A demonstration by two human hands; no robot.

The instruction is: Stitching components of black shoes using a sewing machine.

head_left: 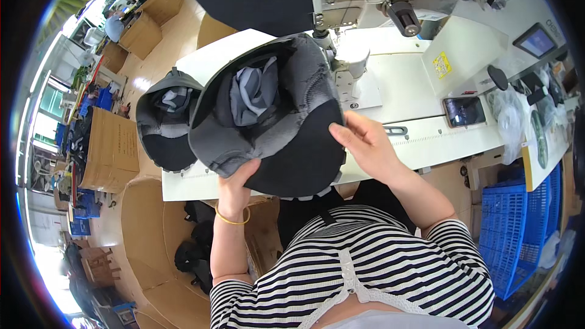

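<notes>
A grey-and-black cap (298, 157) with a plush grey lining is tilted up in front of me, its hollow showing. Crumpled grey cloth (253, 94) lies inside it. My left hand (236, 181) grips the lower left edge, thumb on the near face and fingers hidden behind. At the right edge, my right hand (365, 145) pinches the black part between its thumb and fingers. A similar cap (167, 125) rests on the white table (402, 79) just left of the held one. The sewing machine's needle area (344, 64) is close beyond the held cap.
A phone (463, 111) lies on the table at the right, near clear plastic bags (506, 122). Below left stands an open cardboard box (143, 237) with black pieces (195, 247) in it. Blue crates (515, 231) stand at the lower right. Another person (114, 26) is far left.
</notes>
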